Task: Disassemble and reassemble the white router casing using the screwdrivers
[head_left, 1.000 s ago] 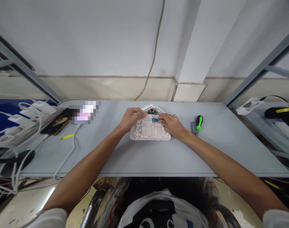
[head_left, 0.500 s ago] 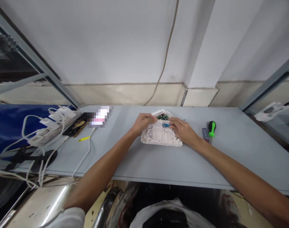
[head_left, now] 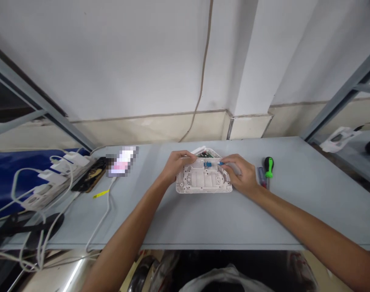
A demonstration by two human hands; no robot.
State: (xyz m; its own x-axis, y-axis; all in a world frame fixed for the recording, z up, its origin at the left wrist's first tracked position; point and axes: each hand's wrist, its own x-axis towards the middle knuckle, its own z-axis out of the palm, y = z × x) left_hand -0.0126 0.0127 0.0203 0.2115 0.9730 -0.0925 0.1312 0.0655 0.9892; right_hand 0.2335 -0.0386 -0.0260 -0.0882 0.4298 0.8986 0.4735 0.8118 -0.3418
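My left hand (head_left: 177, 167) grips the upper left edge of a white plastic casing (head_left: 203, 178), a device shell with vent holes and moulded ribs, tilted up above the table. Near the casing's top edge sits a small blue connector (head_left: 207, 164). Between the thumb and forefinger of my right hand (head_left: 240, 173) is a small blue plug with a whitish end (head_left: 220, 163), just right of that connector and apart from it. Behind the casing, a green circuit board (head_left: 206, 154) shows in a second white shell part (head_left: 217, 154), mostly hidden.
To the right, a green and black screwdriver (head_left: 268, 167) lies beside a clear-handled one (head_left: 261, 176). At left are a lit phone (head_left: 122, 162), a dark phone (head_left: 92, 175), a loaded power strip (head_left: 45, 194) and white cables. A wall stands behind the table (head_left: 160, 227).
My right hand has shifted to the right of the blue connector, and a blue plug now shows in its fingertips with a gap between the two. My left hand keeps its hold.
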